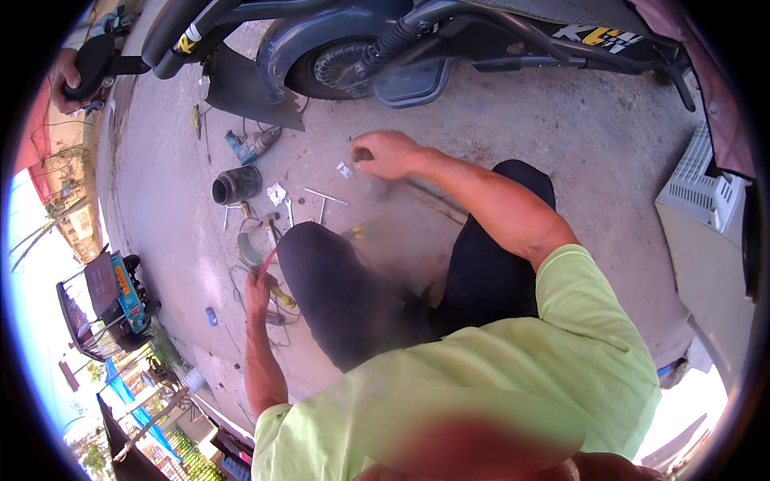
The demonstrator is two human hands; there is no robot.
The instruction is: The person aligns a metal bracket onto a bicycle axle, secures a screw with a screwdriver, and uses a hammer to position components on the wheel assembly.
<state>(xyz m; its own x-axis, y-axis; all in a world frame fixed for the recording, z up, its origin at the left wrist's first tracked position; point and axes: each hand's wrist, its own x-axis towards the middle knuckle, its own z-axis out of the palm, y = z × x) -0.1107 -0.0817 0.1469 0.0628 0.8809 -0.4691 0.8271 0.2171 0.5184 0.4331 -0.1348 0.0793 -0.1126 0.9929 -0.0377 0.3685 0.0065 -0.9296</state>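
Observation:
I squat on a concrete floor in a light green shirt and dark trousers. My right hand [383,154] reaches forward over the floor with its fingers pinched together on something very small that I cannot make out, just beside a small white scrap [345,169]. My left hand [257,289] is down by my left knee, closed on a thin red-handled tool [268,260]. A metal T-handle wrench [324,200] lies between the two hands.
A dark scooter [377,40] stands ahead with its rear wheel [341,68] close. A black rubber sleeve [236,185], a blue power drill [250,145], a black mudguard [245,88] and loose wires lie at left. A white crate [696,180] sits right. Another person's hand [64,76] grips a handlebar.

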